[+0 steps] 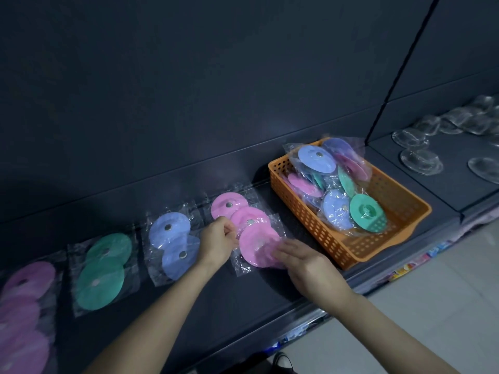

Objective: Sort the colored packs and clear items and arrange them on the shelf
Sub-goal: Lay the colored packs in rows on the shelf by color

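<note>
Left hand [218, 240] pinches wrapper edge of pink packs [229, 207] on shelf [243, 292], 8 o'clock of orange basket [310, 228]; right hand [305, 261] flat, open, touching nearest pack [253, 248]. Risk: slick film slides, row skews onto blue packs [170, 229].

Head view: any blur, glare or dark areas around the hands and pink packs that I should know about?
Head view: dim overall, darkest at the far-left purple packs; the right hand has its fingers smeared by blur over the nearest of the pink packs; the left hand is sharper; wrappers glint in the basket; the wide angle bends the shelf edge.
</note>
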The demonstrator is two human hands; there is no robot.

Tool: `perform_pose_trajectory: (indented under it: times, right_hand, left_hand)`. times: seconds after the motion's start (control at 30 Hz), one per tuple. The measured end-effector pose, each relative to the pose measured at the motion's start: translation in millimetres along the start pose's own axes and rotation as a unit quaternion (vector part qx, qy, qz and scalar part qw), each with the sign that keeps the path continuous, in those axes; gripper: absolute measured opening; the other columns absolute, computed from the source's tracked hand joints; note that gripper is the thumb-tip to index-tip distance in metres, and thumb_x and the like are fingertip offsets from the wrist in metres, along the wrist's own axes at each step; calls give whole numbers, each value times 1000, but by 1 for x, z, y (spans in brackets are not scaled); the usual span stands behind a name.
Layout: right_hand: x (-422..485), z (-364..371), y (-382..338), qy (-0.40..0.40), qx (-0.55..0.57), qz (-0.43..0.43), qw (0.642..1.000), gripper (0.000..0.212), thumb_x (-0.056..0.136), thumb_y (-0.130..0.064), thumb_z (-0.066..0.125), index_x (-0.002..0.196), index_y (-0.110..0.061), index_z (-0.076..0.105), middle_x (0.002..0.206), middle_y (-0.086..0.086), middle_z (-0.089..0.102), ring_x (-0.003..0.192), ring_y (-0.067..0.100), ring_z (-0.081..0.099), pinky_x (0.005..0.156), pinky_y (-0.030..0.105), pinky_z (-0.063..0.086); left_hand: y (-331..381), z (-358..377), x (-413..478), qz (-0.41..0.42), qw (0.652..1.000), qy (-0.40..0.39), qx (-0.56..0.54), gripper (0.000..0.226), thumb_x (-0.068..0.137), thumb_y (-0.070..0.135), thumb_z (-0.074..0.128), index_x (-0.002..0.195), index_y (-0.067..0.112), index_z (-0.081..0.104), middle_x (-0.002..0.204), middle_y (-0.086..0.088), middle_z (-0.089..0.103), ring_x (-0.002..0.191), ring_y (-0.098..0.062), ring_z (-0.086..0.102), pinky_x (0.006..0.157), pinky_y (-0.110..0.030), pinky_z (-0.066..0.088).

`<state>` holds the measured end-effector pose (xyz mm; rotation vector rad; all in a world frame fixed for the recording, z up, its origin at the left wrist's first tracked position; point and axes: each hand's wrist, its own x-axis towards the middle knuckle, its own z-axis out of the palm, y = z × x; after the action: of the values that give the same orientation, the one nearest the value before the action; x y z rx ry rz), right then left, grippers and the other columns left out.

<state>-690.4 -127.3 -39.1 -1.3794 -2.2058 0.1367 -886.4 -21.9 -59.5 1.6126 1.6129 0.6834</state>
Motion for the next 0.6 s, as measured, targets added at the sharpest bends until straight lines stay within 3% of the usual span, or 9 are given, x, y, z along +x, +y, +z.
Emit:
perform_pose_trajectory:
  times: [0.07, 0.13, 0.2, 0.27, 0.33, 0.4, 0.47, 0.53, 0.6]
  right_hand:
    - [-2, 3, 0, -10, -38, -98, 994, 22, 82, -10, 69, 101, -19, 75, 111, -1, 71, 112, 27, 62, 99, 48, 45]
    - [-4, 5, 2, -89, -58, -106, 989, 25, 80, -18, 70, 103, -28, 74, 124, -2, 65, 124, 29, 53, 103, 57, 37]
    - [-8, 8, 6, -182, -47, -53, 981, 42, 75, -18, 62, 114, -34, 67, 147, 0, 42, 142, 26, 26, 115, 52, 21]
    - [-13, 11, 11, -234, 3, 4, 972, 56, 69, -19, 55, 123, -31, 61, 157, 0, 16, 147, 18, 1, 120, 38, 5]
    - [-15, 11, 13, -232, 52, 32, 971, 49, 70, -23, 56, 119, -23, 61, 158, 3, 13, 147, 16, 2, 119, 26, 3]
    - [-13, 11, 12, -194, 70, 71, 976, 41, 76, -26, 57, 116, -17, 59, 156, 3, 23, 146, 13, 13, 113, 12, 6]
    - [-10, 17, 12, -141, 50, 104, 983, 45, 86, -32, 56, 127, -15, 51, 155, 2, 27, 145, 13, 19, 108, 5, 7]
    - [-5, 23, 10, -128, 41, 135, 982, 59, 91, -41, 53, 143, -18, 36, 157, 1, 20, 146, 15, 13, 110, 9, 5]
    - [-3, 31, 10, -167, 7, 138, 976, 70, 92, -50, 49, 150, -24, 21, 160, 1, 8, 147, 18, 2, 117, 22, 2]
  left_hand:
    - [0, -2, 0, -3, 1000, -1, -16, 30, 86, -6, 54, 69, 19, 54, 76, -7, 65, 69, -27, 69, 68, -44, 57]
    - [1, -4, 1, -5, 999, -9, -38, 26, 86, -5, 56, 72, 17, 55, 75, -5, 63, 65, -25, 68, 67, -43, 58]
    - [1, -8, 2, 12, 1000, -16, -15, 15, 85, 0, 60, 80, 14, 59, 80, -7, 67, 68, -23, 67, 68, -37, 57]
    - [0, -13, 2, 30, 999, -20, 17, 8, 84, 6, 64, 88, 13, 65, 83, -3, 70, 69, -14, 64, 67, -26, 53]
    - [-2, -17, 2, 46, 998, -19, 41, 9, 83, 10, 68, 91, 11, 69, 82, 2, 70, 71, -8, 63, 66, -20, 49]
    - [-4, -19, 0, 58, 996, -20, 63, 8, 82, 12, 69, 90, 11, 71, 85, 1, 73, 76, -10, 65, 68, -19, 48]
    - [-5, -20, -2, 73, 993, -19, 87, 12, 84, 13, 67, 95, 12, 70, 94, -1, 73, 86, -13, 66, 72, -18, 46]
    - [-6, -19, -5, 108, 986, -12, 126, 25, 86, 20, 65, 110, 12, 66, 110, -4, 68, 100, -16, 63, 82, -21, 44]
    - [-8, -18, -7, 157, 971, -29, 178, 43, 88, 29, 62, 128, 12, 56, 132, -5, 56, 121, -20, 51, 99, -24, 36]
